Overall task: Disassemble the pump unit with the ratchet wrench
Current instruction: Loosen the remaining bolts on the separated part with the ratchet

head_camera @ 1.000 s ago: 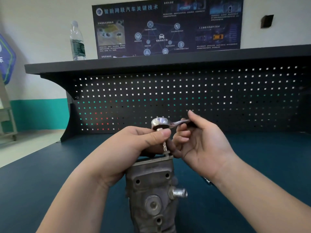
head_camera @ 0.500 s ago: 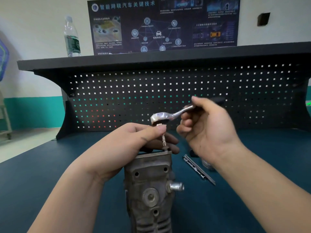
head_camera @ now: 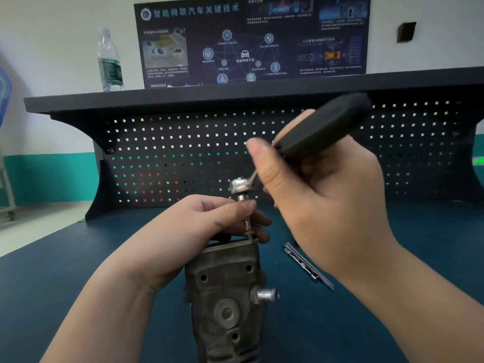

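Clear plastic, a water bottle (head_camera: 109,61) stands far left on the shelf (head_camera: 235,96). On the dark teal tabletop (head_camera: 52,271), the left hand (head_camera: 183,231) rests atop the grey metal pump unit (head_camera: 225,297) at near centre, its fingers (head_camera: 235,209) pinching the socket extension (head_camera: 247,221). Above it, the ratchet wrench (head_camera: 301,145) tilts up to the right, gripped in the right hand (head_camera: 327,203) with fingers curled round its black handle. Two thin metal rods (head_camera: 306,265) lie just right of the pump.
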`<action>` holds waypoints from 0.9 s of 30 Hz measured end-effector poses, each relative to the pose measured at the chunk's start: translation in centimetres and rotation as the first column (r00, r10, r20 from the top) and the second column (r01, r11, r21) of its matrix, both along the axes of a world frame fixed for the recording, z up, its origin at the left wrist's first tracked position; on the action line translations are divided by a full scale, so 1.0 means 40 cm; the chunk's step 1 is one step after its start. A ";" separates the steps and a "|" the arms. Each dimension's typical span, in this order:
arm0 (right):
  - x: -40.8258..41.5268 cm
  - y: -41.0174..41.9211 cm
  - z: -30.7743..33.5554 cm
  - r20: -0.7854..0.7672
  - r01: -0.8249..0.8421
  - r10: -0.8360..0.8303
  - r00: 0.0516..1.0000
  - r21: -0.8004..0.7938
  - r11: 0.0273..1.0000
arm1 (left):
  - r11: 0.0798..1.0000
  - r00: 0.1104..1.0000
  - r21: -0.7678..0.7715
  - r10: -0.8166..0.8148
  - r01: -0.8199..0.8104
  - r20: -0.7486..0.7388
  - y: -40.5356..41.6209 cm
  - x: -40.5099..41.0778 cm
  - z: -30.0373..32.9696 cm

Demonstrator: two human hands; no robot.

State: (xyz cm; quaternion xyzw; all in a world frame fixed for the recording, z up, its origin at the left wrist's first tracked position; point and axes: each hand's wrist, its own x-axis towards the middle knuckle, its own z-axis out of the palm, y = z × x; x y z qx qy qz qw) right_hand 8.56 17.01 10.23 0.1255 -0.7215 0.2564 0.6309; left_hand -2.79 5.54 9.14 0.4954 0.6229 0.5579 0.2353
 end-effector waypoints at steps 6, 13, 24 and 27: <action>-0.051 0.064 -0.006 -0.175 -0.490 0.674 0.718 -0.814 0.311 | 1.000 0.998 -0.012 -0.018 0.018 0.060 0.001 0.002 0.002; -0.063 0.038 -0.034 -0.209 -0.508 0.613 0.762 -0.780 0.365 | 0.999 0.999 -0.031 0.019 -0.017 0.049 -0.004 -0.012 0.000; 0.014 0.000 0.012 0.120 -0.204 0.261 0.958 -0.355 0.912 | 0.996 0.996 -0.061 -0.063 0.066 0.056 -0.023 -0.036 -0.005; 0.010 0.015 0.013 0.103 -0.247 0.323 0.941 -0.444 0.861 | 0.998 0.998 -0.052 -0.029 0.032 0.047 -0.014 -0.028 -0.005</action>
